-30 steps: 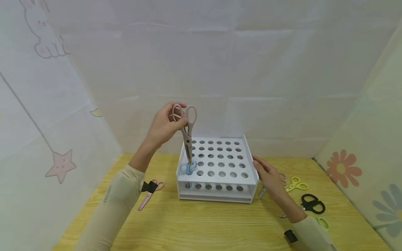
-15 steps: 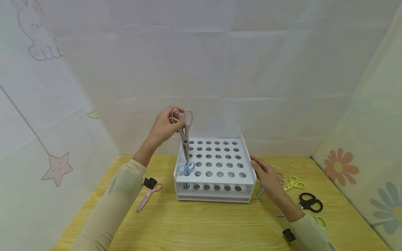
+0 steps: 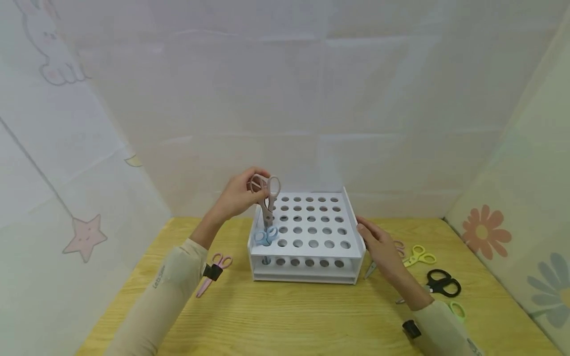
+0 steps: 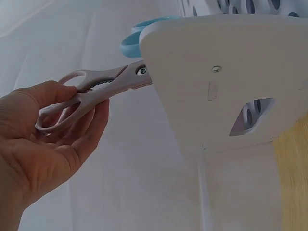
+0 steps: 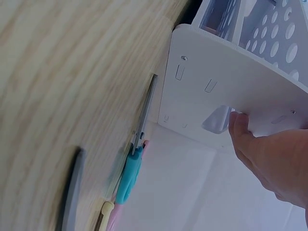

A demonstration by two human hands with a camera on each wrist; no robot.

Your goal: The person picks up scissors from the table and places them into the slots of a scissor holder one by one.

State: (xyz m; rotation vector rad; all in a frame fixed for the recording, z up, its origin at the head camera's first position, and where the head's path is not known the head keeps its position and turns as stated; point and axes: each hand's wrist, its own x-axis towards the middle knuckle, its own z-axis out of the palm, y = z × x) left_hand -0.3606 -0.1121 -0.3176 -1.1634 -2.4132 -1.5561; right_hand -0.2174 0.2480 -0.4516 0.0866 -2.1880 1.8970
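My left hand [image 3: 240, 195] pinches a pair of pale pink scissors [image 4: 103, 91] by the handles, with the blades pointing down into the left side of the white holed rack [image 3: 305, 251]. Their lower blades are hidden behind light blue scissors [image 3: 266, 236], which stand in a front-left hole with the handles above the top board. In the left wrist view, the rack's side panel covers the blades. My right hand [image 3: 378, 247] rests against the rack's right side panel [image 5: 192, 91], fingertips at the edge of its cutout.
Pink scissors [image 3: 209, 279] lie left of the rack on the wooden table [image 3: 285, 316]. To the right lie yellow scissors [image 3: 418, 255], black-handled scissors [image 3: 441, 284], green-handled scissors [image 3: 457, 310] and a pink-handled pair [image 3: 399, 247]. A pale wall sheet stands behind the rack.
My left hand has lowered the pale pink scissors, so their blades sit further down behind the blue scissors. My right hand has stayed at the rack's side.
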